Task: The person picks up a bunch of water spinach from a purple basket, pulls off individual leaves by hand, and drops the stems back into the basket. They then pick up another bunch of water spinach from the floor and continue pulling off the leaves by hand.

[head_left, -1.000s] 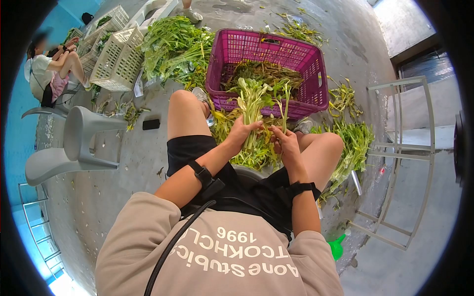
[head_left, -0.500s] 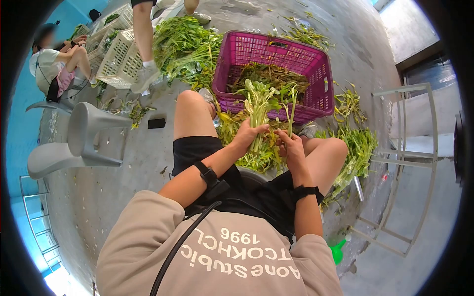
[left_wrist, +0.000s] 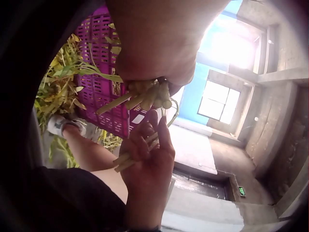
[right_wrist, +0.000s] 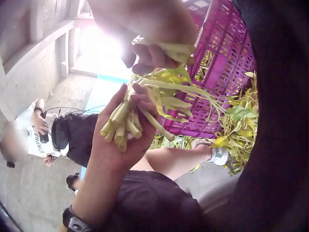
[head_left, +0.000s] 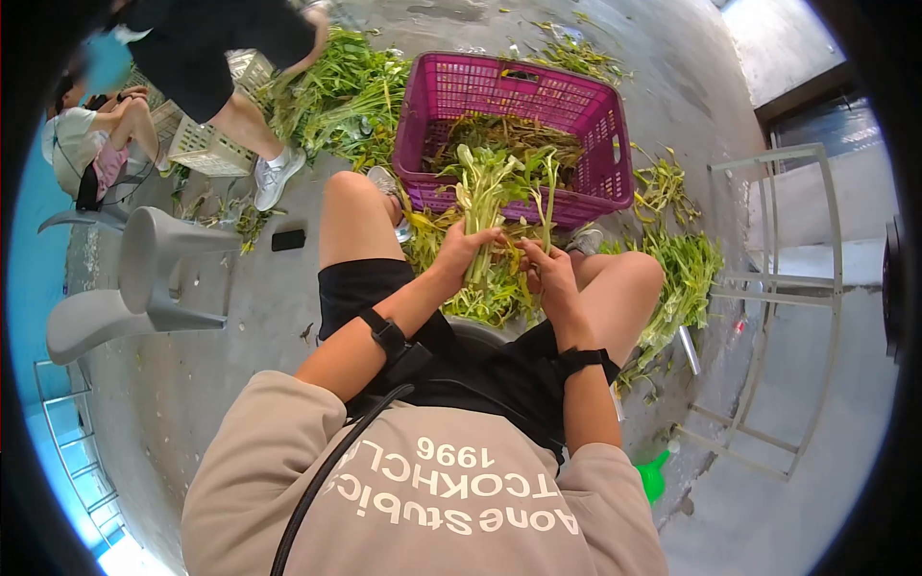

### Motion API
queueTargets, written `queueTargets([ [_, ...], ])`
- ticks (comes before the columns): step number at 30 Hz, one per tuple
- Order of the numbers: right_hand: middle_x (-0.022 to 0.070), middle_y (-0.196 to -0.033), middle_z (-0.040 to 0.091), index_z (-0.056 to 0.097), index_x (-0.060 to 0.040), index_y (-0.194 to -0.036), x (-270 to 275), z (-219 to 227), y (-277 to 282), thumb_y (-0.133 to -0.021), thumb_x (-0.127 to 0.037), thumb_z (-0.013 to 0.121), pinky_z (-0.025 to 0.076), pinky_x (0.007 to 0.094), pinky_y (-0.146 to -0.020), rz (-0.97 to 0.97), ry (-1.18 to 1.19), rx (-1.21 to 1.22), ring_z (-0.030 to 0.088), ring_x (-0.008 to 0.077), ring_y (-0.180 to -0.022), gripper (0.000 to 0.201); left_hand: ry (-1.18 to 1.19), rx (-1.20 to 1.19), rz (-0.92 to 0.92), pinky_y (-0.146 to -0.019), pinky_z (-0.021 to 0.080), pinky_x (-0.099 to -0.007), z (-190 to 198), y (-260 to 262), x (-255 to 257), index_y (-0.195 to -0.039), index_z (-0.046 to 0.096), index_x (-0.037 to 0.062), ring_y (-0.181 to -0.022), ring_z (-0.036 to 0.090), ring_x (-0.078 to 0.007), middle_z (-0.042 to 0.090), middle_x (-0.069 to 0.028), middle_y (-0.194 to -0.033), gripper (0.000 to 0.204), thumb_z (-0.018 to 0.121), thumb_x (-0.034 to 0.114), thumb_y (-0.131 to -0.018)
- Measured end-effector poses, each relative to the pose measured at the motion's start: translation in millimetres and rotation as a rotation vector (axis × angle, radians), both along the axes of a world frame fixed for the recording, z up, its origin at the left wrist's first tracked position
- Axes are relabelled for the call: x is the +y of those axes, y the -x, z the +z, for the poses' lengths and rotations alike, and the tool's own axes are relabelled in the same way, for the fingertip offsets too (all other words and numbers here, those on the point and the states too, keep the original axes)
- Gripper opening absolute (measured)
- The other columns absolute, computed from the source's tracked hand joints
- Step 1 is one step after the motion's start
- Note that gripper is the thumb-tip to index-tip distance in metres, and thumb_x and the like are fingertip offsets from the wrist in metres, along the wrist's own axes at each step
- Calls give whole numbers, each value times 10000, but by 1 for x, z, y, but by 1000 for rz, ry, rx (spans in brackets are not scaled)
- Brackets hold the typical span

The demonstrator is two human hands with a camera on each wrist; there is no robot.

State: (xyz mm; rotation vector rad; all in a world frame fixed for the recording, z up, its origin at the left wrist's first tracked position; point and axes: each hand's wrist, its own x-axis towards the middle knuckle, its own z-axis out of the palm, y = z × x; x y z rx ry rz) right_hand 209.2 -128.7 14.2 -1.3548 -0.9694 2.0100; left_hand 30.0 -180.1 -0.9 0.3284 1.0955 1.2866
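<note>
A bunch of leafy green stalks (head_left: pixel 485 187) stands upright in my left hand (head_left: pixel 463 257), its fingers curled round the stems. In the right wrist view, the bunch's thick, pale stem ends (right_wrist: pixel 120 128) stick out below that hand. Beside it, my right hand (head_left: pixel 554 278) pinches a few thin stalks (head_left: pixel 547 204), whose ends (left_wrist: pixel 126 160) show past the fingers in the left wrist view. The fingertips of both hands come close together. Loose greens (head_left: pixel 490 305), some yellowed, lie below the hands between my knees.
A purple crate (head_left: pixel 607 182) holding wilted leaves stands just ahead. Heaps of greens (head_left: pixel 351 96) lie behind it to the left, and more (head_left: pixel 682 288) lie right. Grey chairs (head_left: pixel 158 259), a phone (head_left: pixel 288 240) and pale crates (head_left: pixel 216 149) are left; a metal frame (head_left: pixel 834 221) is right.
Another person has walked in from the top toward the left and now stands before the pale crates. My hands keep hold of the stalks in nearly the same pose.
</note>
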Motion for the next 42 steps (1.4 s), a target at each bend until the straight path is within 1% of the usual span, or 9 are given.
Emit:
queueTargets([
  [7, -16, -675, 582, 679, -25, -1008, -1, 1, 2, -948, -214, 674, 257, 208, -383, -16, 19, 16, 409, 30, -413, 199, -25, -62, -24, -642, 564, -292, 2, 4, -1, -1182, 532, 50, -709, 642, -138, 696, -81, -981, 300, 636, 142, -917],
  [12, -17, -682, 587, 674, -17, -1003, -4, -6, 5, -900, -231, 737, 271, 198, -383, 40, -34, 30, 424, 28, -421, 246, -178, -134, -32, -752, 584, -323, 4, 2, -1, -1268, 504, 28, -884, 672, -173, 672, -128, -1111, 401, 635, 110, -899],
  [18, -18, -688, 596, 671, -18, -968, -10, 2, 12, -851, -248, 792, 275, 199, -385, 143, -125, -13, 419, 23, -436, 285, -113, -52, -53, -779, 576, -326, 5, 0, -3, -1262, 502, 25, -937, 667, -183, 648, -107, -1104, 448, 702, 75, -864],
  [22, -64, -648, 506, 658, -29, -995, -12, 11, 16, -848, -223, 798, 247, 201, -422, 191, -148, -47, 378, 17, -468, 282, -169, -46, -48, -784, 573, -321, -2, -2, -1, -1255, 509, 12, -941, 671, -175, 647, -95, -1094, 463, 737, 78, -858],
  [26, -69, -632, 494, 648, -32, -1008, -12, 10, 16, -833, -189, 806, 233, 205, -415, 185, -103, -37, 361, 19, -455, 283, -165, 35, -68, -800, 570, -315, -6, -3, -1, -1259, 528, 1, -952, 672, -166, 656, -96, -1115, 460, 742, 75, -858],
  [30, -52, -646, 528, 671, -32, -981, -8, 2, 7, -807, -193, 821, 268, 202, -408, 153, -78, 0, 388, 23, -447, 280, -131, -1, -55, -763, 568, -307, -2, -3, -1, -1246, 535, 11, -891, 664, -150, 655, -76, -1070, 437, 733, 101, -868],
  [36, 42, -782, 661, 664, -23, -1017, -2, 11, 4, -874, -159, 729, 273, 202, -403, -39, -12, 1, 421, 48, -451, 207, -20, 3, 61, -660, 557, -293, 9, 0, -1, -1198, 548, 48, -761, 642, -142, 651, -55, -944, 370, 713, 131, -877],
  [37, 11, -775, 596, 645, -58, -1063, 0, 11, 2, -895, -175, 705, 281, 196, -409, -22, 10, -1, 431, 65, -479, 213, -4, 12, 57, -635, 549, -297, 9, 2, -1, -1188, 547, 60, -735, 638, -145, 648, -52, -905, 354, 705, 138, -881],
  [42, 20, -789, 631, 666, -35, -1033, 1, 4, -1, -906, -155, 695, 297, 208, -413, -155, 32, 62, 440, 65, -480, 177, -42, -44, 124, -630, 544, -312, 2, 4, 1, -1108, 542, 54, -724, 639, -153, 635, -56, -873, 262, 680, 127, -898],
])
